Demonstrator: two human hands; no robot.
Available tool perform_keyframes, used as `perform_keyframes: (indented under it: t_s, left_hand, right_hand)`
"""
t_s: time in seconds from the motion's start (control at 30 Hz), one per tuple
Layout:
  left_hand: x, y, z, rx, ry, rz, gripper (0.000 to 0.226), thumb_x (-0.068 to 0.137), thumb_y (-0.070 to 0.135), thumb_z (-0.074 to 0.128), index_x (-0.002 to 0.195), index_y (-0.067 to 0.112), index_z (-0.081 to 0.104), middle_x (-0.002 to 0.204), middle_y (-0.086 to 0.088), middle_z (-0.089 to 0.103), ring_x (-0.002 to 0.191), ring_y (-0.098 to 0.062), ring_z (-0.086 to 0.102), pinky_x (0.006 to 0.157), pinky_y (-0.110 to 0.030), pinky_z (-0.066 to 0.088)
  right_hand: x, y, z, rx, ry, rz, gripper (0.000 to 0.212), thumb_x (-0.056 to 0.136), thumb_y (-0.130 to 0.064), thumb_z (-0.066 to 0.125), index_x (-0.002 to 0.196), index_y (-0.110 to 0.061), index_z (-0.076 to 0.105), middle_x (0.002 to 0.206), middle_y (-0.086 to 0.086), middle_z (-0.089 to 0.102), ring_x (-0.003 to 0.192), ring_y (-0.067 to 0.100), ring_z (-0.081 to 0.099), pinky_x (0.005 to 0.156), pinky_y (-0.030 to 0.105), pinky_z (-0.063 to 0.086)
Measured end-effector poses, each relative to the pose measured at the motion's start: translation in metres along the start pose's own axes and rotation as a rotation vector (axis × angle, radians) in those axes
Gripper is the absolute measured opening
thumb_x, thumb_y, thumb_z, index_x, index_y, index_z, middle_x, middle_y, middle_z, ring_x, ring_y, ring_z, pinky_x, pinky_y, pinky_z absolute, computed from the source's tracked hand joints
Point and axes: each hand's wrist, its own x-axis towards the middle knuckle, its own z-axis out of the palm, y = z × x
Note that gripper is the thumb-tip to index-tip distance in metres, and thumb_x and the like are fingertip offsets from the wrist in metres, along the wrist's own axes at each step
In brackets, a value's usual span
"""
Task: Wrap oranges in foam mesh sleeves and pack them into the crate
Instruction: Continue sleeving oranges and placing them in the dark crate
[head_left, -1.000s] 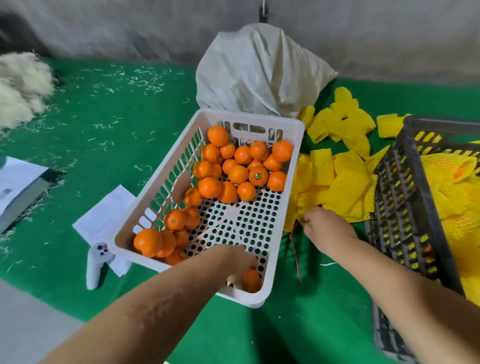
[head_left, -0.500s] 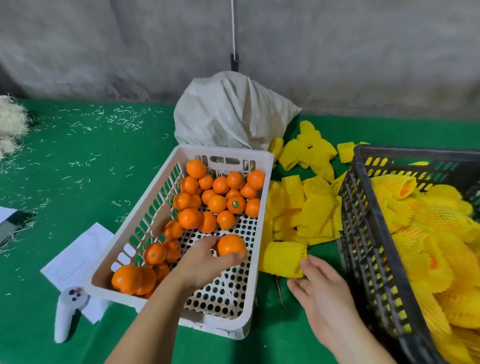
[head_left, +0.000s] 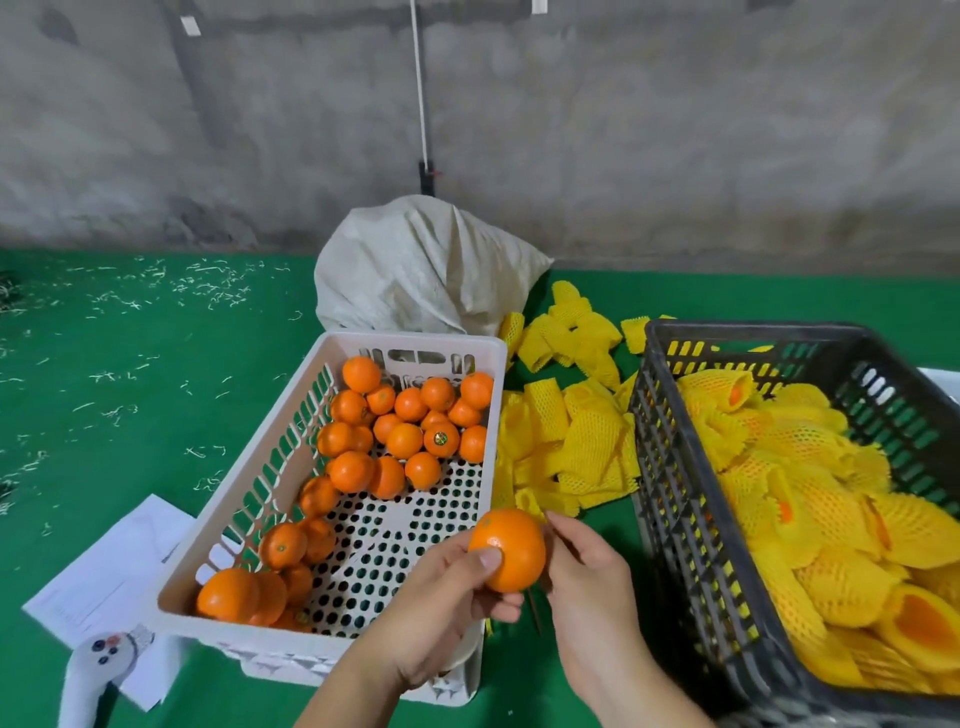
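Observation:
My left hand (head_left: 441, 608) grips a bare orange (head_left: 506, 551) between thumb and fingers, above the near right corner of the white basket (head_left: 249, 483). My right hand (head_left: 587, 566) is curled against the orange's right side. A bit of yellow foam sleeve (head_left: 528, 501) shows at its fingertips, the rest hidden behind the orange. Several loose oranges (head_left: 405, 421) lie in the basket. Empty yellow sleeves (head_left: 576, 447) are piled between the basket and the dark crate (head_left: 675, 499). Several wrapped oranges (head_left: 810, 499) fill that crate.
A stuffed white sack (head_left: 421, 275) stands behind the basket against the grey wall. White papers (head_left: 114, 566) and a white controller (head_left: 93, 675) lie left of the basket on the green mat (head_left: 130, 395), which is strewn with pale shreds.
My left hand lifted an orange out of the basket and carried it right, to my right hand. My right hand left the sleeve pile and came in against the orange. The camera tilted up.

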Motion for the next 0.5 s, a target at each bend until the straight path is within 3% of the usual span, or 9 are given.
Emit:
perform_keyframes:
  t_s: [0.17,0.3,0.5]
  left_hand:
    - [0.000,-0.005,0.003,0.015,0.007,0.054,0.092,0.066,0.048,0.096,0.132,-0.006,0.061,0.099,-0.019,0.070,0.076,-0.026,0.063,0.066,-0.031,0.056]
    - [-0.003,0.000,0.004,0.000,0.004,0.053,0.084,0.071,0.033,0.085,0.140,-0.004,0.056,0.106,-0.021,0.069,0.076,-0.028,0.060,0.068,-0.031,0.055]
    - [-0.010,0.003,0.002,0.011,-0.044,-0.013,0.084,0.060,0.038,0.072,0.128,-0.009,0.054,0.076,-0.014,0.069,0.060,-0.019,0.063,0.063,-0.027,0.053]
  right_hand:
    - [0.000,-0.003,-0.001,-0.142,0.052,-0.171,0.013,0.097,-0.024,0.069,0.094,-0.035,0.075,0.093,-0.026,0.072,0.092,-0.001,0.067,0.080,0.024,0.050]
    - [-0.006,0.000,0.002,-0.223,0.062,-0.322,0.008,0.099,-0.027,0.065,0.096,-0.033,0.069,0.095,-0.022,0.070,0.089,0.000,0.065,0.079,0.027,0.049]
    - [-0.003,0.001,-0.008,-0.357,-0.011,-0.337,0.021,0.094,-0.016,0.072,0.098,-0.036,0.068,0.095,-0.013,0.073,0.090,-0.002,0.067,0.081,0.025,0.053]
